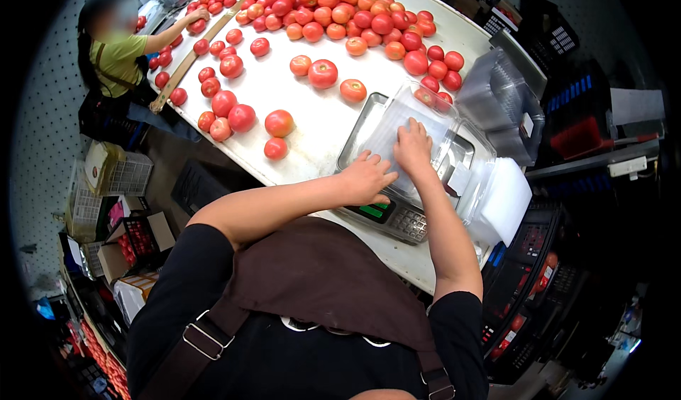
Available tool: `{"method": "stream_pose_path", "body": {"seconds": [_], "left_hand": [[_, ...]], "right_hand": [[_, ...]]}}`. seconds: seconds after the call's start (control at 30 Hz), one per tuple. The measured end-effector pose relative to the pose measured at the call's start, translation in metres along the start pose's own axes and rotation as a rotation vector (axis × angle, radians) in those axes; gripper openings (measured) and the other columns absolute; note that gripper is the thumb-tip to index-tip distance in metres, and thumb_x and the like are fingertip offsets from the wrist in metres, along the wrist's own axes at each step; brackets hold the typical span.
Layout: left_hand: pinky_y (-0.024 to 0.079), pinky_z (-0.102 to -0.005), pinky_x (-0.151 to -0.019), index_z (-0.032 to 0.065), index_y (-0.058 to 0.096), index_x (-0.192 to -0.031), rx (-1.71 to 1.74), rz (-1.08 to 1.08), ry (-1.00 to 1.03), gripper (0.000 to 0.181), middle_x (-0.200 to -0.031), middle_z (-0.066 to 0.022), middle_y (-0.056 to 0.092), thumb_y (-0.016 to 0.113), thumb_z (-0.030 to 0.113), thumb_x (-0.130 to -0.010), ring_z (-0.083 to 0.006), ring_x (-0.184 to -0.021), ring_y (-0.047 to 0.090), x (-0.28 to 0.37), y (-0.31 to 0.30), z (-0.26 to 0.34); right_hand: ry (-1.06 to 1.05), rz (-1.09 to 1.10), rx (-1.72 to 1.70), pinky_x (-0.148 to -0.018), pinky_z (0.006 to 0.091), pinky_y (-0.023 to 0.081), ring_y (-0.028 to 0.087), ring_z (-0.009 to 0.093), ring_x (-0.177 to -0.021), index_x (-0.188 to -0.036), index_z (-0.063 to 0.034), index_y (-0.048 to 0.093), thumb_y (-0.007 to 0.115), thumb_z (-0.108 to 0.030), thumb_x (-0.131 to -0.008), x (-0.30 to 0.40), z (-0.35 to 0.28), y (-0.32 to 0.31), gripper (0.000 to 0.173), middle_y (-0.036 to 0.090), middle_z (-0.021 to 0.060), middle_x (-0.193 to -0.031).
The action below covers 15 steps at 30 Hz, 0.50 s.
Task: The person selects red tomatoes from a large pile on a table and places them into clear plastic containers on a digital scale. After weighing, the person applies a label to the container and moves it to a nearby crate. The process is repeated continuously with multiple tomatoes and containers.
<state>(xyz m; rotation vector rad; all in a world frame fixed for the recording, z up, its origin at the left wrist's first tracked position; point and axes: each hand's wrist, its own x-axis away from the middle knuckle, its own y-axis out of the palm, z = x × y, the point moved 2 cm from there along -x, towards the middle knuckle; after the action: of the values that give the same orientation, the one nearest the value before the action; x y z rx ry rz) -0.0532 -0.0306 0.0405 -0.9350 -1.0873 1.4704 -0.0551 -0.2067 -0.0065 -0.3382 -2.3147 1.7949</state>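
A clear plastic clamshell container (417,115), its lid raised, rests on the metal pan (354,142) of a digital scale (407,223). My right hand (414,147) lies over a white sheet (423,110) inside the container, its fingers spread. My left hand (368,176) is at the container's near left edge, fingers apart, above the scale's display; whether it touches the plastic I cannot tell. Beyond and to the left, loose tomatoes (322,74) lie on the white table (314,155), with a large heap of tomatoes (340,14) at the far side.
Stacked clear containers (492,94) stand right of the scale, with a stack of white sheets (500,200) nearer. A wooden strip (199,54) crosses the table at left. Another person (119,54) reaches for tomatoes there. Black crates (526,272) stand at the right.
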Motion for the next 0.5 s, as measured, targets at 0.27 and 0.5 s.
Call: {"method": "stream_pose_path", "body": {"seconds": [0.27, 0.5], "left_hand": [[0.046, -0.0518, -0.085, 0.0181, 0.062, -0.122, -0.027, -0.225, -0.09, 0.051, -0.121, -0.0138, 0.051, 0.067, 0.049, -0.082, -0.0341, -0.116, 0.049, -0.021, 0.018, -0.003], [0.043, -0.0449, -0.085, 0.0117, 0.062, -0.108, 0.232, 0.123, 0.138, 0.033, -0.111, -0.0116, 0.053, 0.069, 0.032, -0.082, -0.0298, -0.107, 0.052, 0.004, -0.001, -0.014]], "right_hand": [[0.101, -0.095, -0.01, -0.103, 0.0712, 0.027, 0.024, 0.043, -0.14, -0.141, -0.0234, 0.045, 0.076, -0.045, -0.071, -0.001, -0.021, -0.021, 0.08, 0.026, 0.0204, -0.152], [0.016, 0.146, -0.096, -0.102, 0.0552, 0.035, 0.037, 0.041, -0.131, -0.132, -0.0123, 0.051, 0.072, -0.029, -0.08, 0.0, -0.021, -0.024, 0.059, 0.041, 0.0197, -0.141]]}}
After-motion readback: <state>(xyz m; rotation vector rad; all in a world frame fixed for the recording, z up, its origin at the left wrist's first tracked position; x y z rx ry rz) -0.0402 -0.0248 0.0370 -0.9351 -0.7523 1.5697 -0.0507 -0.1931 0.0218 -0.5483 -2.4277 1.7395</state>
